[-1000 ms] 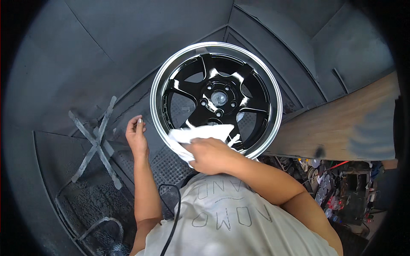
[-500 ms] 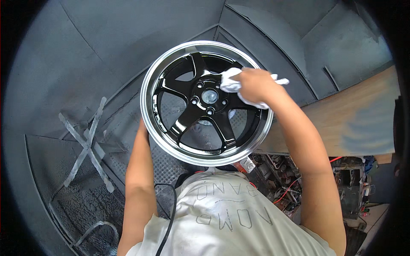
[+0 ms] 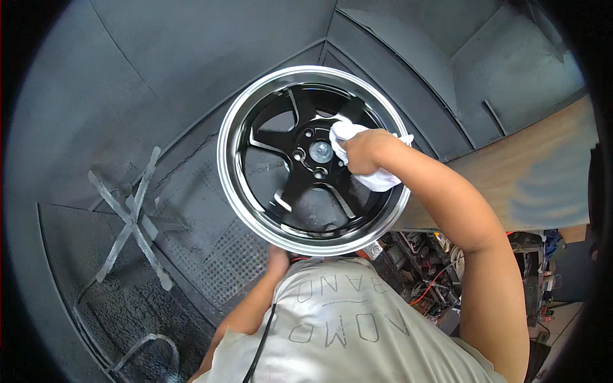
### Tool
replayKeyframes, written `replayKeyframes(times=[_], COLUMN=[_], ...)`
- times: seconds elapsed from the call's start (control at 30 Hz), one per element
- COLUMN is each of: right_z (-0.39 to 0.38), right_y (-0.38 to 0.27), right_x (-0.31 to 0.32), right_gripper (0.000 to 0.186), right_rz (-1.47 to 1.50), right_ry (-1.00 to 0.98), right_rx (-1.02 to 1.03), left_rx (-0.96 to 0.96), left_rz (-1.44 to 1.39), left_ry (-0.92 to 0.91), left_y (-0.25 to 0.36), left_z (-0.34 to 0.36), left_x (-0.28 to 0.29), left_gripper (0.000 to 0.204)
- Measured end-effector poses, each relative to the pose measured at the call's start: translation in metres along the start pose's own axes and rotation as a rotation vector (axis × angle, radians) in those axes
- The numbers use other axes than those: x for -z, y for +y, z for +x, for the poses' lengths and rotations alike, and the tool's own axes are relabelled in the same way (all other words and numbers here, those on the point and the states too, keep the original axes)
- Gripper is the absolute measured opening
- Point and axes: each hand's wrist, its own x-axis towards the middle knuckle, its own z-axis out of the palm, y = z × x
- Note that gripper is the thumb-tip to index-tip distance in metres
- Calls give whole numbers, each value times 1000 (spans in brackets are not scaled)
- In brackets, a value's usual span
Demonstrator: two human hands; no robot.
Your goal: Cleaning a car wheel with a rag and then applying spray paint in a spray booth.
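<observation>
A five-spoke wheel with glossy black spokes and a polished silver lip faces up before me. My right hand grips a white cloth against the right part of the spokes, beside the center hub. My left hand is at the lower left edge of the wheel, its fingers hidden under or behind the lip, so their grip cannot be made out.
A grey cross-shaped stand is at the left. Grey booth walls surround the wheel, over a perforated grey floor panel. A wooden board runs along the right, with cluttered tools and parts below it.
My right hand has moved the cloth from the lower spokes up to the right side. My left hand has shifted from the left of the wheel to its lower edge.
</observation>
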Motion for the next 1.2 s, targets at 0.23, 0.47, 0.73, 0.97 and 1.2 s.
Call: replayKeyframes(times=[0.23, 0.47, 0.73, 0.97, 1.2], right_z=[6, 7, 0, -7, -8], right_y=[4, 12, 19, 2, -38], right_x=[-8, -13, -22, -22, -24], right_gripper=[41, 57, 64, 60, 50], right_rz=[-39, 174, 336, 401, 410], right_ry=[10, -62, 55, 38, 75], right_rx=[58, 1, 135, 217, 251], left_rx=[101, 101, 92, 130, 151], left_rz=[613, 387, 424, 342, 403], left_ry=[-334, -300, -342, -322, -188], left_y=[8, -29, -41, -55, -20], left_z=[-13, -2, 13, 24, 11], left_x=[2, 29, 35, 39, 35], left_gripper=[31, 23, 23, 17, 25])
